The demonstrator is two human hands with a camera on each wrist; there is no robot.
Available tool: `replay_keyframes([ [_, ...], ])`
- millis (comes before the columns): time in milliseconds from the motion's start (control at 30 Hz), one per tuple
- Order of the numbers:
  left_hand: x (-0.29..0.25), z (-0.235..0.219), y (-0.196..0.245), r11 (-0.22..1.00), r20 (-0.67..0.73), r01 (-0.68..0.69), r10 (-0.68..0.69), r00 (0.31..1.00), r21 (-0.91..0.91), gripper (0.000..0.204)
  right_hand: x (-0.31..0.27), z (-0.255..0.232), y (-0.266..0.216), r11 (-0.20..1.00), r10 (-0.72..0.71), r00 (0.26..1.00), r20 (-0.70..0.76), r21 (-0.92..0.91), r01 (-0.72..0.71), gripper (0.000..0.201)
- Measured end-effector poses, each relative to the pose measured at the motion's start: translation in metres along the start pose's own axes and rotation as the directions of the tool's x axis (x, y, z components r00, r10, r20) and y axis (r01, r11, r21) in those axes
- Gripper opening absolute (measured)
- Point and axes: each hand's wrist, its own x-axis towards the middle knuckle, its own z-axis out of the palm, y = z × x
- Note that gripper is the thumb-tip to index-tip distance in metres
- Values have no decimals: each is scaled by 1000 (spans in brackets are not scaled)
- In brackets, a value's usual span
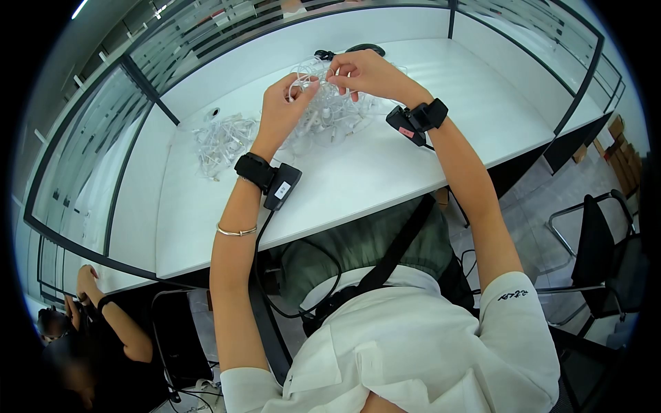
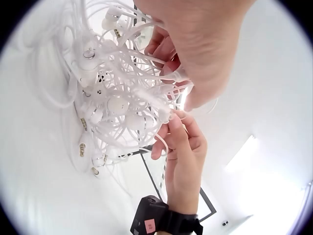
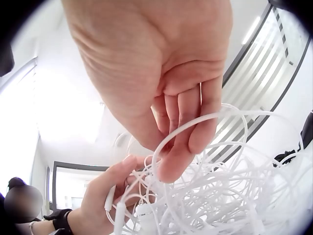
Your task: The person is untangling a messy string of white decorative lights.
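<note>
Head view: both hands work a tangle of white earphone cables (image 1: 323, 110) lying mid-desk (image 1: 385, 172). Left hand (image 1: 286, 103) pinches a strand; right hand (image 1: 365, 72) curls its grip round a loop. A second white cable pile (image 1: 224, 141) sits just left. No readable writing.

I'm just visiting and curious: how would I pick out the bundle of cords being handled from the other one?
On the white desk, look where both hands meet near the far edge. There lies the tangled heap of white earphones, pinched by the left hand and right hand. Unlike the smaller pile to its left, hands touch it.
</note>
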Motion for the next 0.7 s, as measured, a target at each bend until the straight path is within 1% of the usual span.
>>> replay_keyframes([
  [100,2,0,-4,1000,-3,-25,25,1000,16,18,-1,2,-2,999,-32,999,-26,-8,32,17],
  [200,2,1,-7,995,-14,-82,83,996,51,24,0,3,-2,998,-56,998,-41,-23,55,18],
  [300,2,3,-8,998,-8,-68,68,998,8,30,-1,5,-3,999,-46,997,-64,-20,45,18],
  [333,2,2,-7,997,21,-53,52,998,49,35,-1,6,-5,999,-46,995,-84,-23,44,20],
  [400,1,2,-1,997,65,-32,27,997,77,36,0,8,-5,1000,-21,995,-93,10,22,22],
  [533,-1,3,1,994,67,-44,37,997,95,35,2,11,-3,999,8,997,-83,35,-5,24],
  [633,0,2,-4,993,67,-46,39,997,107,35,2,7,-4,993,11,999,-44,122,-6,22],
  [700,0,3,-4,993,50,-32,26,998,117,33,3,6,-1,980,-46,995,-85,190,62,21],
])
